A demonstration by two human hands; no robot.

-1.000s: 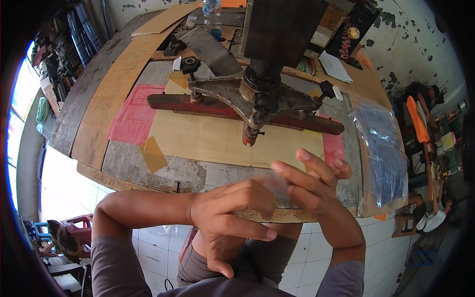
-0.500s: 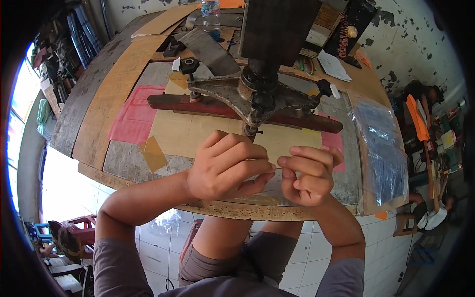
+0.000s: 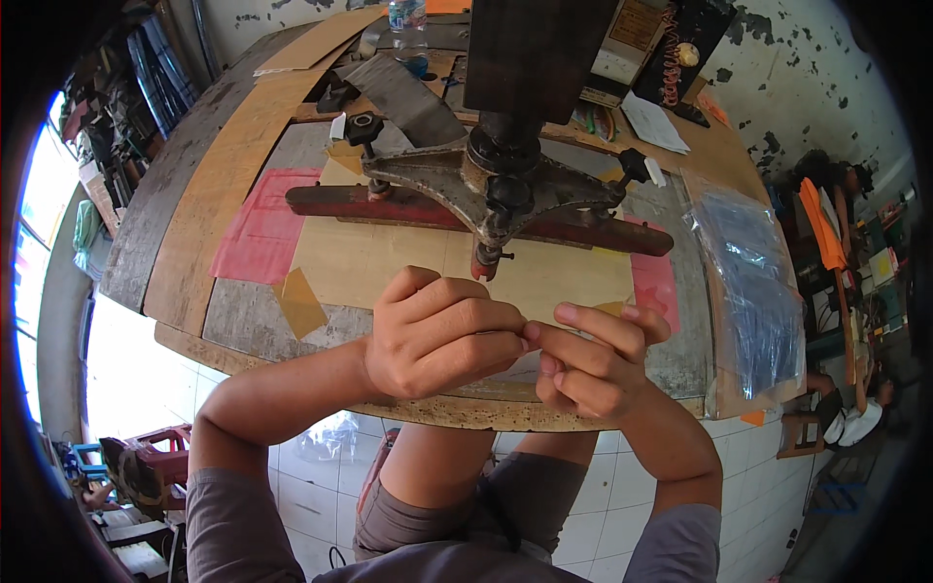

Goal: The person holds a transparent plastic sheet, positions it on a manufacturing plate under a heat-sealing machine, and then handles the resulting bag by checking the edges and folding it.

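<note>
Clear plastic film (image 3: 520, 369) pinched between left hand (image 3: 437, 335) and right hand (image 3: 593, 364) fingers, held taut under press head (image 3: 491, 253) for alignment.

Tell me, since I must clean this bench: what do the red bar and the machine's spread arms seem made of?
The red bar looks like painted metal or wood; its chipped, dull red coat leaves that open. The spread arms seem bare cast metal, grey-brown, matt and stained, with black knobs that are probably plastic.
</note>
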